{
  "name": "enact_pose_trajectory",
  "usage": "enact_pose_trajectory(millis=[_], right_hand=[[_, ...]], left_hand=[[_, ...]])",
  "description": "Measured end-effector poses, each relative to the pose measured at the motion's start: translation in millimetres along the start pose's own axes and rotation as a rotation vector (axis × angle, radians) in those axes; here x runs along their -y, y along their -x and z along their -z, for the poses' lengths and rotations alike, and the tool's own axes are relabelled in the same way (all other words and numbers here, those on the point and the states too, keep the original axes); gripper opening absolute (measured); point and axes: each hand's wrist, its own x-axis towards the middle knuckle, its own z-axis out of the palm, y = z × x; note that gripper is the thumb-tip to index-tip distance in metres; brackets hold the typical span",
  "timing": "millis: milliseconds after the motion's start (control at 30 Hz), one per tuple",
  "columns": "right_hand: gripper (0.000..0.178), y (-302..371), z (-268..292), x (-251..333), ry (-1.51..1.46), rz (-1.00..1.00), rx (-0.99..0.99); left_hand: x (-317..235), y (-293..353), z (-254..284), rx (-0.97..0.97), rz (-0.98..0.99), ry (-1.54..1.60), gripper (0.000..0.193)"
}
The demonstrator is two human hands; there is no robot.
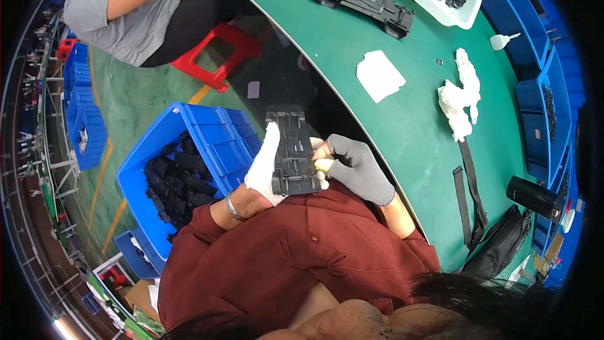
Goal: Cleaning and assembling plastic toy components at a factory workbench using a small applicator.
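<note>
1. Panel [294,151]: one, black, oblong and moulded, held in front of the wearer's body between the blue crate and the tabletop.
2. Its long axis runs away from the wearer, far end leaning slightly left, near end close to the maroon shirt [302,239]. The ribbed face is turned upward; I cannot tell which end is its front.
3. Two gloved hands. The left hand [263,167], in white, grips the panel along its left side. The right hand [358,167], in grey, has thumb and forefinger drawn close together at the right edge; whether it pinches anything, I cannot tell.
4. One large blue crate [133,192] on the left, heaped with black parts [179,182] too jumbled to count.
5. On the green tabletop [409,157]: two longer black mouldings [362,3], one cut off by the view; one white tub [462,20] of small black pieces; one white sheet [380,75]; one black tumbler [535,198].
6. One co-worker [129,16], near a red stool [217,79].
</note>
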Motion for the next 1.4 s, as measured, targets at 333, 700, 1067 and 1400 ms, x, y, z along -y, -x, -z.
enact_pose_trajectory(millis=[333, 700, 1067, 1400], right_hand=[[0.006, 15, -12, -15, 0.083, 0.109, -0.028], [0.01, 17, -18, -9, 0.369, 0.285, -0.1], [0.01, 18, -27, -14, 0.343, 0.352, -0.138], [0.015, 25, -28, 2, 0.356, 0.414, -0.106]], left_hand=[[24, 1, 19, 0.135, -0.056, 0.074, 0.094], [31, -5, 54, 0.182, -0.112, 0.016, 0.087], [30, -1, 58, 0.25, -0.145, 0.028, 0.086], [25, 9, 42, 0.148, -0.251, -0.139, 0.084]])
